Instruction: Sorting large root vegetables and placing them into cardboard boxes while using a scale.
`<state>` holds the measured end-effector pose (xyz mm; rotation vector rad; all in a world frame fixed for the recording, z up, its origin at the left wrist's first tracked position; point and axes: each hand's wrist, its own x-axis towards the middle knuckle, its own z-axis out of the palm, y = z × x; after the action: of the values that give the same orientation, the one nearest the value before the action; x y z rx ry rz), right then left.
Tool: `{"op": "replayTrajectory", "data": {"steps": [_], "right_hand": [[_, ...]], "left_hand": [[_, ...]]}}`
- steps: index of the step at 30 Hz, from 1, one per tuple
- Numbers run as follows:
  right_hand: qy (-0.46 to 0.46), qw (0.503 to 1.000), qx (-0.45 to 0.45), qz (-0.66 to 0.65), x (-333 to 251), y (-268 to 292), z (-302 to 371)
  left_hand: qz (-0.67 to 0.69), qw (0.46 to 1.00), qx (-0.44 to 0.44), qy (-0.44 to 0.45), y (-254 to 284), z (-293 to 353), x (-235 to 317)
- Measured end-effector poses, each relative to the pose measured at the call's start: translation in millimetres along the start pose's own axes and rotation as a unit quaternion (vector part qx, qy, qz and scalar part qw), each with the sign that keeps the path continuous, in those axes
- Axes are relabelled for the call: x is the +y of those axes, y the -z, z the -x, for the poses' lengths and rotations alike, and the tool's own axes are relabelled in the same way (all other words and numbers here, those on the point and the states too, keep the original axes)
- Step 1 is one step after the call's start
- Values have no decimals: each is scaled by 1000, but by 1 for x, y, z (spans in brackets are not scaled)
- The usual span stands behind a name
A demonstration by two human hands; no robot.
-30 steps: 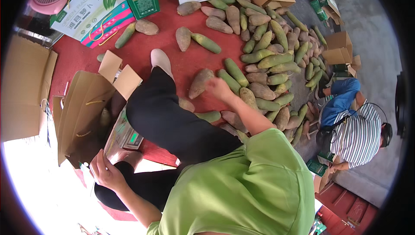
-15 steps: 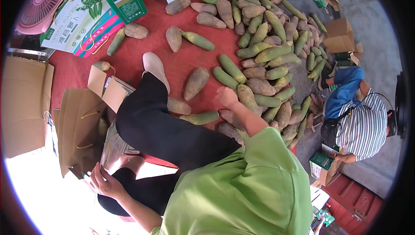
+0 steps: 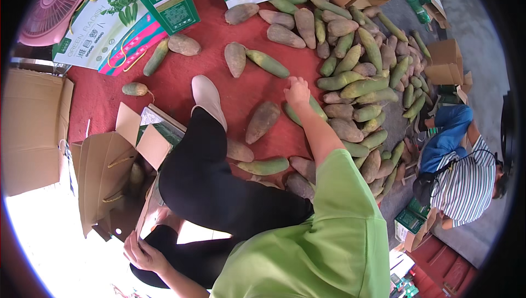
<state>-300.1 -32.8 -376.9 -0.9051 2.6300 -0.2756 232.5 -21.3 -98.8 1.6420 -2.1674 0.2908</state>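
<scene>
My right hand (image 3: 297, 91) reaches forward over the red mat (image 3: 181, 76) and rests, fingers curled down, on a long green root (image 3: 313, 107) at the near edge of a big pile of green and brown roots (image 3: 359, 73). Whether it grips the root is unclear. My left hand (image 3: 143, 253) lies low at the left beside my black-trousered leg (image 3: 213, 183), close to an open brown cardboard box (image 3: 107, 177) with a root inside. It holds nothing that I can see. A brown root (image 3: 262, 121) lies just left of my right forearm.
Loose roots lie scattered on the mat. A pink fan (image 3: 57, 2), printed flat cartons (image 3: 107, 32) and a green box (image 3: 170, 2) sit at the back left. Flat cardboard (image 3: 30, 128) lies left. Another person in a striped shirt (image 3: 466, 180) crouches at right among small boxes.
My right hand has stretched farther forward, from the roots near my knee to the near edge of the pile. My left hand has stayed low beside the box.
</scene>
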Motion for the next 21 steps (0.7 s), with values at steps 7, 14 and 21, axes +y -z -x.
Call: {"op": "replayTrajectory", "data": {"steps": [7, 14, 21], "right_hand": [[-16, 999, -9, 47, -30, -11, -49], [-42, 993, -53, 92, -40, -30, -67], [-109, 985, -92, 98, -40, -39, -61]], "left_hand": [[-5, 1000, -11, -23, 1, 5, -6], [-5, 1000, -24, -7, 3, 8, -11], [-3, 1000, -22, -13, 1, 6, -8]]}}
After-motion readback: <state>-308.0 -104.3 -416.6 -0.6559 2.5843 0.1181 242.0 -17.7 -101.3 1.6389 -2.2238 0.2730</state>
